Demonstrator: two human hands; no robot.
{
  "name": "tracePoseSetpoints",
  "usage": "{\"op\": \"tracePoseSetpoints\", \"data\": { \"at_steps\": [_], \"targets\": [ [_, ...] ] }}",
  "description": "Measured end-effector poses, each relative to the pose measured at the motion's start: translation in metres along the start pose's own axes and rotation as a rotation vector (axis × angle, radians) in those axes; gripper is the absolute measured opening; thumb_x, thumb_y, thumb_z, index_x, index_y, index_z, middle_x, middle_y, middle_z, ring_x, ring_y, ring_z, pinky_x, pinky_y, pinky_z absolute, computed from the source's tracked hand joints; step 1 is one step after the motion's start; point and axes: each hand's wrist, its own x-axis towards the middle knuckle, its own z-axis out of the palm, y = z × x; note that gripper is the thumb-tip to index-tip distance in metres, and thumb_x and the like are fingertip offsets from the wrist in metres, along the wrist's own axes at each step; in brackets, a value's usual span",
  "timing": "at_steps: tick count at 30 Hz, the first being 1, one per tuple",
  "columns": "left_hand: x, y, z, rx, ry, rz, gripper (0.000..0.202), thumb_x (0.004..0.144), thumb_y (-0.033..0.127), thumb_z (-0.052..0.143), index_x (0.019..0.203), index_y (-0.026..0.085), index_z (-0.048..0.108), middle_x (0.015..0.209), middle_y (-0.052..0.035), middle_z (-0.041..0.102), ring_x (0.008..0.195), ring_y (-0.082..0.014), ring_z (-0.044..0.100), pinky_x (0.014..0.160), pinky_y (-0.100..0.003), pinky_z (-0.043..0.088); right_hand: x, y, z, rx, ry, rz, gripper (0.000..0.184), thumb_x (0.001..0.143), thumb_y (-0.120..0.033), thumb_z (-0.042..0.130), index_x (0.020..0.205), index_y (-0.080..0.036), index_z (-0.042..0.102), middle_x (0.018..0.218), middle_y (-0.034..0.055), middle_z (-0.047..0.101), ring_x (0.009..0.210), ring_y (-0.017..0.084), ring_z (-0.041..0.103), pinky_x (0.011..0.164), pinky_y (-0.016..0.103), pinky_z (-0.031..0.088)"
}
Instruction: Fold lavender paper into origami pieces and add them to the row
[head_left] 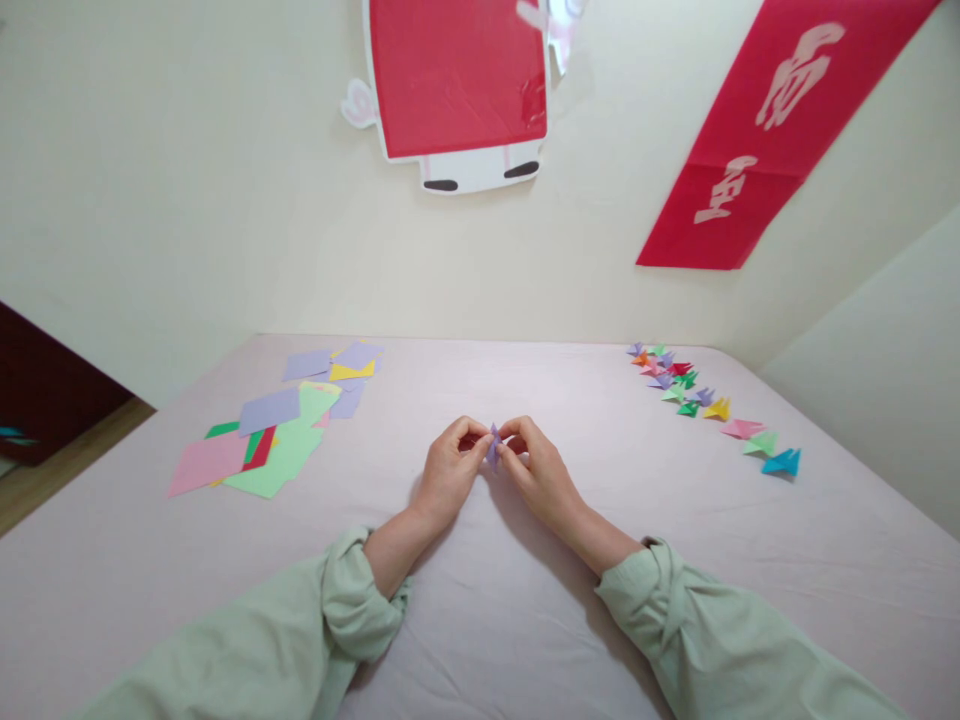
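Note:
A small piece of folded purple paper (493, 452) is held up between both hands near the middle of the table. My left hand (453, 462) pinches its left side between thumb and fingertips. On the right side, the thumb and forefinger of my right hand (541, 470) grip it as well. The paper is narrow and pointed at its top and bottom; the fingers cover much of it, so its full shape is hidden.
Loose coloured paper sheets (277, 450) overlap at the left. Several folded paper figures (781, 463) run in a slanting line along the right. The covered table (465, 620) meets a wall at the back, where red decorations (461, 80) hang.

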Motion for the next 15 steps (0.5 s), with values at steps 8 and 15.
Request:
{"op": "tracePoseSetpoints", "data": {
  "at_steps": [8,15],
  "targets": [
    [-0.002,0.003,0.0,0.011,-0.022,-0.02,0.01,0.083,0.025,0.06,0.078,0.017,0.061,0.076,0.0006,0.063,0.074,-0.0129,0.06,0.072,-0.024,0.047,0.004,0.006,0.001,0.187,-0.006,0.085,0.011,0.087,-0.03,0.053,0.082,-0.021,0.053,0.069,-0.003,0.054,0.061,0.014,0.051,0.059,0.026,0.04],
    [-0.002,0.001,0.004,0.03,0.012,-0.047,0.009,0.081,0.025,0.061,0.08,0.017,0.057,0.078,0.0007,0.061,0.074,-0.0126,0.059,0.072,-0.024,0.046,0.004,0.01,0.005,0.296,0.044,0.126,0.013,0.085,-0.031,0.056,0.078,-0.021,0.051,0.067,-0.0034,0.053,0.059,0.014,0.052,0.058,0.027,0.041]
  ]
}}
